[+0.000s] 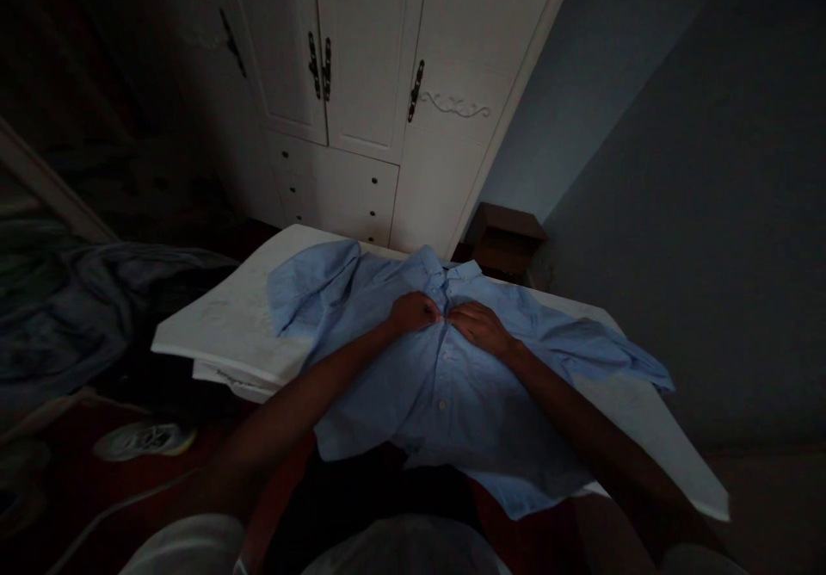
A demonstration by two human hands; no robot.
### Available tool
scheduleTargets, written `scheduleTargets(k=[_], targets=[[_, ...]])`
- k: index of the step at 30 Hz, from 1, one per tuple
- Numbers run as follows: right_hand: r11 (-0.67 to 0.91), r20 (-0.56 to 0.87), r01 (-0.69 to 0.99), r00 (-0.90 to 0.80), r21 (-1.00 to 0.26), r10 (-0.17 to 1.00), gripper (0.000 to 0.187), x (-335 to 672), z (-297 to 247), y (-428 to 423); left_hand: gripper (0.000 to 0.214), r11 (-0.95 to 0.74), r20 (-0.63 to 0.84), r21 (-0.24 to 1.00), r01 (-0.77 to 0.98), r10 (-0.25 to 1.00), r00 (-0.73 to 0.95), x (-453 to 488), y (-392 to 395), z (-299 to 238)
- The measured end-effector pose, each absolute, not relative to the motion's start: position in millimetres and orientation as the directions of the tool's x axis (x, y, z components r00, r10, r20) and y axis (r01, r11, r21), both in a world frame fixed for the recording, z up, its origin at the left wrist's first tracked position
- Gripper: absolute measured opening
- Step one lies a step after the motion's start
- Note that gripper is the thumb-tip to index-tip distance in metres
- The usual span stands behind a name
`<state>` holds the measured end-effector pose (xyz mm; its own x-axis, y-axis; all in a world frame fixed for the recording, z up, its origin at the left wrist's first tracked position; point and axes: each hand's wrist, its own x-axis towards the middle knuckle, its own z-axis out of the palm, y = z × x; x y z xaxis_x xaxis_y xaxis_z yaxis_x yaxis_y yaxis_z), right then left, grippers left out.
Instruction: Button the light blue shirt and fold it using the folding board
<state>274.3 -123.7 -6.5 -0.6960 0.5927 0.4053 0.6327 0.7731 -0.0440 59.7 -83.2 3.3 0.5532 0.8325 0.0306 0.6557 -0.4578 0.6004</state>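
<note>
A light blue short-sleeved shirt [426, 386] lies face up on a white table [225, 317], collar toward the wardrobe, hem hanging over the near edge. My left hand [414, 312] and my right hand [477, 327] meet at the button placket just below the collar. Both hands have their fingers curled and pinched on the shirt's front edges. White buttons show down the placket below my hands.
A white wardrobe [361, 102] with dark handles and drawers stands behind the table. A small brown bedside cabinet [507, 244] sits to its right. Dark bedding [77, 299] lies at the left, and a sneaker [142, 440] rests on the red floor.
</note>
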Motion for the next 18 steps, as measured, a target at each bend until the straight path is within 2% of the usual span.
scheduleTargets(k=[6,18], targets=[[0.770,0.428,0.629,-0.671,-0.104,0.605,0.030,273.7,-7.0,-123.5,0.017,-0.358,0.010,0.607,0.710,0.896,0.443,69.5,-97.7,5.4],[0.778,0.463,0.609,-0.651,-0.156,0.602,0.022,273.7,-7.3,-119.0,0.020,-0.381,0.028,0.610,0.695,0.887,0.461,70.4,-98.3,1.9]])
